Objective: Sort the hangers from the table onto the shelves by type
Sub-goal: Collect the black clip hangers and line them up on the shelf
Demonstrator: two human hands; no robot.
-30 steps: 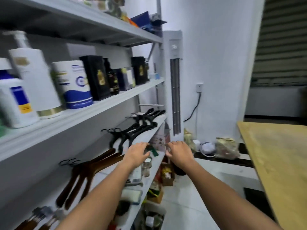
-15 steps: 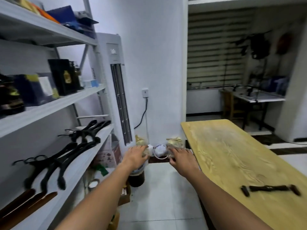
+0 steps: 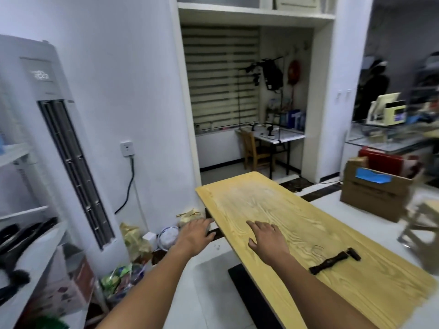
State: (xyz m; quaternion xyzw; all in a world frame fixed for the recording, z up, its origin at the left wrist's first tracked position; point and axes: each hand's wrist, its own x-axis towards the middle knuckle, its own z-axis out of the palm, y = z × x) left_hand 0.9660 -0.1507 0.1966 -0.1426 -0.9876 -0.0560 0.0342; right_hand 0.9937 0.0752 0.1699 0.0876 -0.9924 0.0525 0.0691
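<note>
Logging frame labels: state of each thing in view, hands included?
left hand: open, empty, beside the table edge.
right hand: open, empty, above the table.
hanger: flat on the table, untouched.
black hangers: lying on the left shelf.
cardboard box: flaps open.
cord: plugged into the wall socket.

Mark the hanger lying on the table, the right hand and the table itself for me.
hanger (image 3: 332, 260): head view, middle of its dark bar.
right hand (image 3: 267, 238): head view, back of the hand.
table (image 3: 256, 200): head view, bare wood near its far end.
</note>
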